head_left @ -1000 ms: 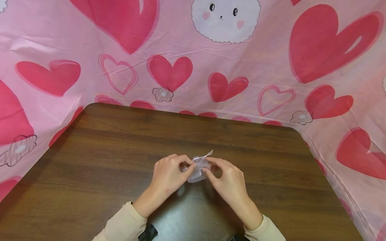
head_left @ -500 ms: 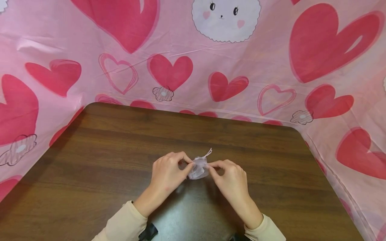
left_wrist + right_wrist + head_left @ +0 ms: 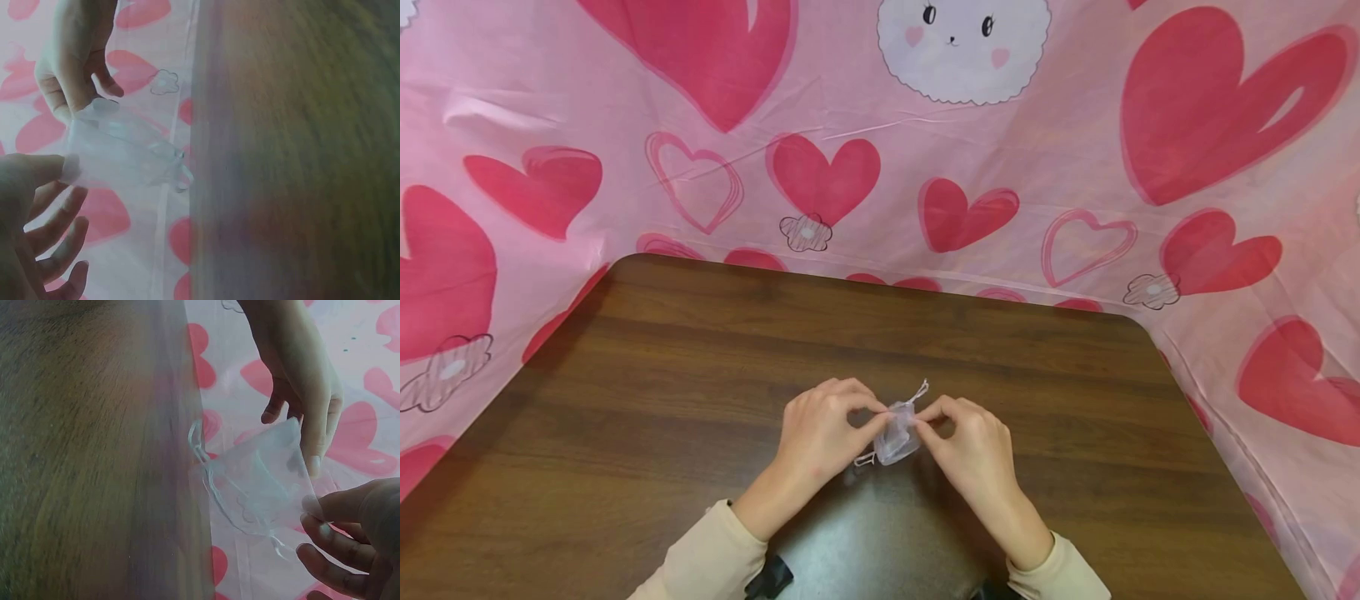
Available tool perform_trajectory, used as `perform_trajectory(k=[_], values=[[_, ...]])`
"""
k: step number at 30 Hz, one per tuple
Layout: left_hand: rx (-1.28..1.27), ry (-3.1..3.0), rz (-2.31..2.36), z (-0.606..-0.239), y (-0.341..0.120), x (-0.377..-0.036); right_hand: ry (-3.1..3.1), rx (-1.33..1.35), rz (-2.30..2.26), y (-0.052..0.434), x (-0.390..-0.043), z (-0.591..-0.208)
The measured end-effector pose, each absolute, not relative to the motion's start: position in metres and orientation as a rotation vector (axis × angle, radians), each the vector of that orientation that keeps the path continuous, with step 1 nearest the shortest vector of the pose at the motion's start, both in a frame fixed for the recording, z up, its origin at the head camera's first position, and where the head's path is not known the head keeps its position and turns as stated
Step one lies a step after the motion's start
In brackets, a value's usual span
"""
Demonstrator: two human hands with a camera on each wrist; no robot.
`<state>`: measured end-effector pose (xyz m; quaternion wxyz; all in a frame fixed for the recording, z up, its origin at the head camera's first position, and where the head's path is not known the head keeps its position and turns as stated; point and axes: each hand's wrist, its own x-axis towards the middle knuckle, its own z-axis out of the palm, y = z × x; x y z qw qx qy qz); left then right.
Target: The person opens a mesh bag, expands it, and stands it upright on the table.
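"Pink heart-print fabric (image 3: 842,50) fills the top of the frame, behind a dark wood-grain tabletop (image 3: 625,433). And at lower center?"

"Left hand (image 3: 823,425) and right hand (image 3: 976,442) pinch opposite sides of a sheer white drawstring pouch (image 3: 896,442), held between them, with drawstring loops (image 3: 921,389) at its upper right and lower left."

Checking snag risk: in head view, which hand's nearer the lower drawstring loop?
Left: left hand just above the lower drawstring loop; right hand farther off, across the pouch.
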<state>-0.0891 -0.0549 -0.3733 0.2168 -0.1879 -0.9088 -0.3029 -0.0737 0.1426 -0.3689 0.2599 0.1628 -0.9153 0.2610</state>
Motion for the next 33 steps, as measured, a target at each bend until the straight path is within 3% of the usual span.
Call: perform_trajectory(k=[33], values=[[-0.425, -2.493, -0.799, -0.3729, -0.0567, -0.0895, -2.535, 0.534, 0.696, 0.1411, -0.0704, -0.3664]])
